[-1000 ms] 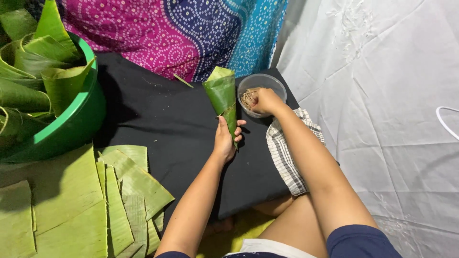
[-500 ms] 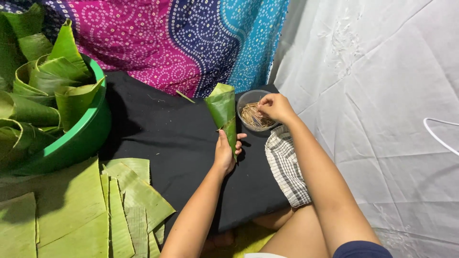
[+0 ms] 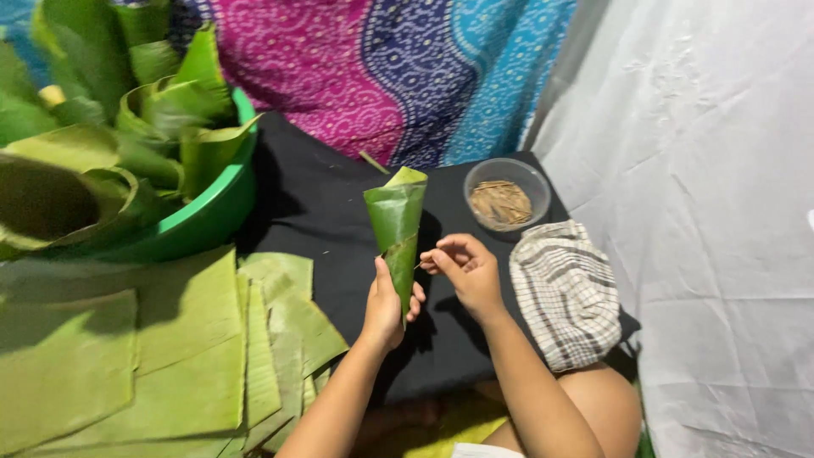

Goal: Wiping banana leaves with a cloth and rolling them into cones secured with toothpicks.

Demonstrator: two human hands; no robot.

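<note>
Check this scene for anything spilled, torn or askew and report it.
Nothing stands out. The leaf cone is upright and intact in the left hand, the small sticks stay inside their clear bowl, and the cut leaves lie in flat stacks.

Home floor workspace, leaf-cone making.
Draped patterned cloth [image 3: 373, 76], white sheet [image 3: 704, 212], green basin [image 3: 212, 212] of leaf cones, cut banana leaves [image 3: 153, 356] on floor.

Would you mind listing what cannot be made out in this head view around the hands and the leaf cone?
- The thin pick pinched by the right hand: too small to identify.
- The leaf cone: its tip is wrapped by the left hand.
- The bowl: its brown contents are too small to tell.
- The green tub: cut off by the left edge, its inside hidden by rolled leaves.
</note>
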